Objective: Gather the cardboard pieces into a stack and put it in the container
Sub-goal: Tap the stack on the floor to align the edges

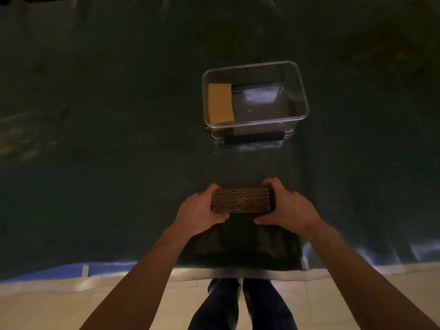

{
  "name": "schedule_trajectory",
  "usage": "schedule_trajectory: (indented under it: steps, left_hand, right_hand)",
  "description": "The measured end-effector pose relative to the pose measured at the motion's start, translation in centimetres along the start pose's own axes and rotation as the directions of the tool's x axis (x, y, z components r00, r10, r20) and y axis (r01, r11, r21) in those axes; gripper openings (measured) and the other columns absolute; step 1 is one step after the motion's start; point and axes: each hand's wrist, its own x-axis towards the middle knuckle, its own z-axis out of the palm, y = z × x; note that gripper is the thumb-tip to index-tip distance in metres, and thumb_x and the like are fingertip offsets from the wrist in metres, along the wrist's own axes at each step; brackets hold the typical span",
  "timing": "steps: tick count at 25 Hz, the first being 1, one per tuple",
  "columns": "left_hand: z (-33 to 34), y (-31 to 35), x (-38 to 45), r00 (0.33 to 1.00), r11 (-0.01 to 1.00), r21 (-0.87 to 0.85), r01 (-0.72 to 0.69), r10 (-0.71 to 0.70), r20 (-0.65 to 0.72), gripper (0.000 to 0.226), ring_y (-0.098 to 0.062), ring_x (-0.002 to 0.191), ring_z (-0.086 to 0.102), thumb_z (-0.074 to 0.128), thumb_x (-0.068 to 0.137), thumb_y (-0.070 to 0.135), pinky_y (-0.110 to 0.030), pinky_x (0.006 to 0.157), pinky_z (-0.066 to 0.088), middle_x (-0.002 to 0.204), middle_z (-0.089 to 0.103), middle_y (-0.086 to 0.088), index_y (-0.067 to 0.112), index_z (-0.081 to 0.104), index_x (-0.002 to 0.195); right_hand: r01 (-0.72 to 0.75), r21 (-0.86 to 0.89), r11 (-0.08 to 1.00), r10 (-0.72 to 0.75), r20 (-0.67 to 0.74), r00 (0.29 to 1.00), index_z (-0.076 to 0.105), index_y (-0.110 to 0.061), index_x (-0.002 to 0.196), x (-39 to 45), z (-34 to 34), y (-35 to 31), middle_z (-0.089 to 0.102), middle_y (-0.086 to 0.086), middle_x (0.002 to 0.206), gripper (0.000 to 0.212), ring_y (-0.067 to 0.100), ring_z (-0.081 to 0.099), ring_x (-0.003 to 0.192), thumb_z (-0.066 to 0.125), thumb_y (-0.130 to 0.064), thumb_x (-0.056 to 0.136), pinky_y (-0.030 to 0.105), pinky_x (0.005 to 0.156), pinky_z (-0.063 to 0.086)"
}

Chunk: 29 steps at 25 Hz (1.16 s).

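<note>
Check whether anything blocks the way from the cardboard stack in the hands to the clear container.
Nothing visible does. The cardboard stack, held between the left hand and right hand, faces bare dark cloth up to the clear container. The container is open; a cardboard piece fills its left side, the right side is free.

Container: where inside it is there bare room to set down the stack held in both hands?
The clear container is bare from the cardboard stack already inside, on its left side, across to the right wall. The left side is crowded. The held stack sits between the left hand and the right hand, and the dark cloth toward the container is bare.
</note>
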Motion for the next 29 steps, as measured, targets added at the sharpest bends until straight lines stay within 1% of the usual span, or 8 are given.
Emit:
schedule_trajectory:
  steps: [6, 11, 14, 16, 18, 21, 24, 29]
  left_hand:
    - [0.2, 0.0, -0.1, 1.000, 1.000, 0.025, 0.002, -0.002, -0.029, 0.054, -0.014, 0.098, 0.067, 0.079, 0.075, 0.042, -0.029, 0.074, 0.047, 0.108, 0.071, 0.009, 0.031, 0.049, 0.119]
    - [0.3, -0.3, 0.0, 0.999, 1.000, 0.013, -0.004, 0.004, -0.046, 0.053, -0.014, 0.099, 0.067, 0.079, 0.074, 0.041, -0.029, 0.074, 0.047, 0.109, 0.071, 0.009, 0.031, 0.050, 0.118]
    - [0.4, -0.2, -0.1, 0.999, 1.000, -0.014, -0.025, 0.025, -0.031, 0.051, -0.012, 0.100, 0.066, 0.079, 0.075, 0.039, -0.030, 0.079, 0.051, 0.110, 0.068, 0.011, 0.033, 0.051, 0.117]
    - [-0.2, -0.2, -0.5, 0.994, 0.990, -0.125, -0.067, 0.055, -0.098, 0.048, -0.011, 0.100, 0.063, 0.081, 0.071, 0.036, -0.035, 0.084, 0.054, 0.111, 0.056, 0.014, 0.040, 0.053, 0.110]
    - [-1.1, 0.2, -1.1, 0.962, 0.926, -0.323, -0.195, 0.117, -0.246, 0.049, -0.010, 0.107, 0.057, 0.080, 0.066, 0.033, -0.033, 0.091, 0.054, 0.116, 0.045, 0.016, 0.050, 0.054, 0.104]
    - [-2.7, 2.6, -2.3, 0.933, 0.822, -0.465, -0.329, 0.206, -0.296, 0.055, -0.011, 0.117, 0.056, 0.079, 0.073, 0.014, -0.023, 0.097, 0.050, 0.124, 0.051, 0.008, 0.041, 0.051, 0.113]
    - [-3.0, 4.7, -2.9, 0.953, 0.889, -0.362, -0.282, 0.215, -0.215, 0.056, -0.002, 0.111, 0.057, 0.074, 0.080, 0.013, -0.019, 0.093, 0.049, 0.118, 0.056, 0.013, 0.039, 0.043, 0.118]
    - [-1.6, 4.0, -2.4, 0.979, 0.946, -0.260, -0.194, 0.171, -0.111, 0.065, -0.004, 0.106, 0.058, 0.074, 0.082, 0.020, -0.032, 0.092, 0.054, 0.121, 0.054, 0.012, 0.048, 0.030, 0.119]
  right_hand:
    - [0.253, -0.362, 0.897, -0.316, -0.124, 0.941, 0.020, -0.039, 0.150, -0.8, 0.4, -4.5, 0.028, 0.000, 0.152, 0.111, 0.030, 0.023, 0.140, 0.078, -0.065, 0.058, 0.052, 0.114, 0.025]
    - [0.270, -0.447, 0.853, -0.330, -0.060, 0.942, 0.039, -0.030, 0.139, 0.6, 2.2, -5.8, 0.053, 0.000, 0.137, 0.058, 0.026, 0.047, 0.124, 0.062, -0.041, 0.086, 0.045, 0.103, 0.038]
    - [0.278, -0.407, 0.870, -0.338, -0.081, 0.938, 0.044, -0.031, 0.134, 0.7, 2.5, -5.3, 0.055, -0.002, 0.133, 0.050, 0.025, 0.050, 0.121, 0.063, -0.037, 0.088, 0.045, 0.101, 0.041]
    - [0.274, -0.265, 0.924, -0.321, -0.154, 0.934, 0.047, -0.033, 0.129, 0.5, 2.3, -4.9, 0.058, -0.006, 0.128, 0.050, 0.020, 0.053, 0.117, 0.068, -0.038, 0.084, 0.043, 0.100, 0.044]
    - [0.276, 0.121, 0.954, -0.239, -0.253, 0.937, 0.050, -0.038, 0.122, 0.0, 2.3, -4.6, 0.062, -0.010, 0.121, 0.051, 0.013, 0.057, 0.111, 0.075, -0.040, 0.078, 0.040, 0.096, 0.049]
    - [0.277, 0.558, 0.782, -0.117, -0.306, 0.945, 0.047, -0.056, 0.111, -0.7, 3.1, -5.0, 0.060, -0.011, 0.118, 0.051, 0.009, 0.057, 0.114, 0.076, -0.041, 0.072, 0.033, 0.096, 0.051]
    - [0.310, 0.649, 0.695, -0.095, -0.345, 0.934, 0.047, -0.059, 0.110, -1.0, 4.3, -5.1, 0.067, -0.013, 0.112, 0.058, 0.008, 0.064, 0.110, 0.076, -0.020, 0.078, 0.032, 0.094, 0.053]
    - [0.177, 0.521, 0.835, -0.021, -0.290, 0.957, 0.040, -0.056, 0.113, -0.5, 5.6, -4.4, 0.065, -0.012, 0.116, 0.058, 0.003, 0.062, 0.109, 0.075, -0.023, 0.081, 0.032, 0.097, 0.052]
